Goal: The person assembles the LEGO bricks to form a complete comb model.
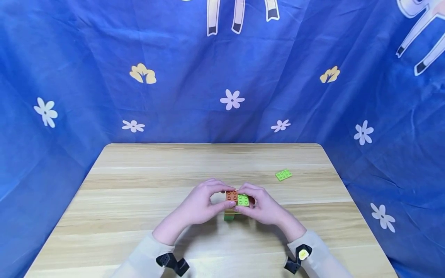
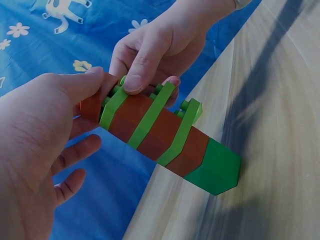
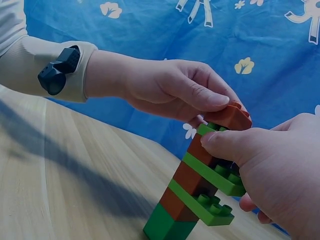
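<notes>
A tower of toy building bricks stands on the table, with a dark green brick [image 3: 170,222] at its foot. Above that, brown bricks [image 2: 159,125] alternate with light green plates [image 2: 151,115] that jut out to one side. My left hand [image 1: 205,201] pinches the brown brick [image 1: 231,196] at the very top between thumb and fingers. With thumb and fingers, my right hand [image 1: 263,204] grips the upper light green plate [image 1: 243,200] beside that brick. Whether the top brick is fully seated I cannot tell.
A loose light green plate [image 1: 283,175] lies studs up on the wooden table [image 1: 139,166], behind and to the right of the tower. Blue patterned cloth [image 1: 174,88] hangs around the table's back and sides.
</notes>
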Demonstrator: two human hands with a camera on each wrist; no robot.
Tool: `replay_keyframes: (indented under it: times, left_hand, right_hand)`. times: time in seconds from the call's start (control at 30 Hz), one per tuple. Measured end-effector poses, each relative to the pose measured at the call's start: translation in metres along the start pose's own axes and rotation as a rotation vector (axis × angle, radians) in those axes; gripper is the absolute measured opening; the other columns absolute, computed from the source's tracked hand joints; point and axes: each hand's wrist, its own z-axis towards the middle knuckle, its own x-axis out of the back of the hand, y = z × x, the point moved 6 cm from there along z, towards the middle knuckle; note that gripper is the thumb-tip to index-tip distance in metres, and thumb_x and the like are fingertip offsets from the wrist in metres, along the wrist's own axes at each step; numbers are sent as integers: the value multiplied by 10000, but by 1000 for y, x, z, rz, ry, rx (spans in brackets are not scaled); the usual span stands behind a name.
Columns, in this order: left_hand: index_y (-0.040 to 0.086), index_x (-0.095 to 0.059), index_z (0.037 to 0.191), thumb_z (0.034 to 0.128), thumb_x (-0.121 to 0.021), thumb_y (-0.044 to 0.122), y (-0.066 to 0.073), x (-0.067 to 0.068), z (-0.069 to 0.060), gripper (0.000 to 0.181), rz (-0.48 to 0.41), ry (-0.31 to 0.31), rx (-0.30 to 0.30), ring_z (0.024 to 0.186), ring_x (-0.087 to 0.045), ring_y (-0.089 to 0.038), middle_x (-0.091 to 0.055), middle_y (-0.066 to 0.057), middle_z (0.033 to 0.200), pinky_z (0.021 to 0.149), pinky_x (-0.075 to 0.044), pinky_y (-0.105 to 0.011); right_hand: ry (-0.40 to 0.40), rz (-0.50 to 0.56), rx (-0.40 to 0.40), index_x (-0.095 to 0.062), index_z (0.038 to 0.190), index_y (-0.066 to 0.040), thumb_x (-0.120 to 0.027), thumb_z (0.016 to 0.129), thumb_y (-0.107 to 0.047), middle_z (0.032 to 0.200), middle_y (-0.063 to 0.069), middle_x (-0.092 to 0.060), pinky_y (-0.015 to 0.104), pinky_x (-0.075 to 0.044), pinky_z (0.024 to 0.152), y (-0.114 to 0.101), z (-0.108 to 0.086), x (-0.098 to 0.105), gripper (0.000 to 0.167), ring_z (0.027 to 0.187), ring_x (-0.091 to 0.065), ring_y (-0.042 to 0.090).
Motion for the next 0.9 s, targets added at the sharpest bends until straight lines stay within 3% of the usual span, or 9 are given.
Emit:
replay_keyframes:
  times: [0.47,0.7,0.9]
  left_hand:
    - [146,-781,1238,951,-794,462,0,-1,0,427,11,21,-40,1085,-647,-69,-724,141,1114,940,-553,-384]
    - [204,-796,1202,939,-809,441,4,3,3,354,78,17,-72,1033,-653,-59,-725,149,1075,910,-554,-371]
    - [189,-801,1167,904,-857,388,2,0,3,335,22,35,-74,956,-653,-72,-697,178,999,846,-547,-342]
  right_hand:
    - [-2,-2,-34,-723,1266,-205,-832,949,-237,1061,-100,-632,238,-476,565,0,1,-2,337,730,-538,75]
    - [-5,1,-26,-725,1266,-197,-820,960,-238,1063,-86,-629,248,-476,557,0,1,-3,322,723,-532,72]
    - [-2,-1,-22,-727,1274,-183,-821,958,-226,1069,-86,-634,241,-483,555,1,1,-3,333,721,-536,69]
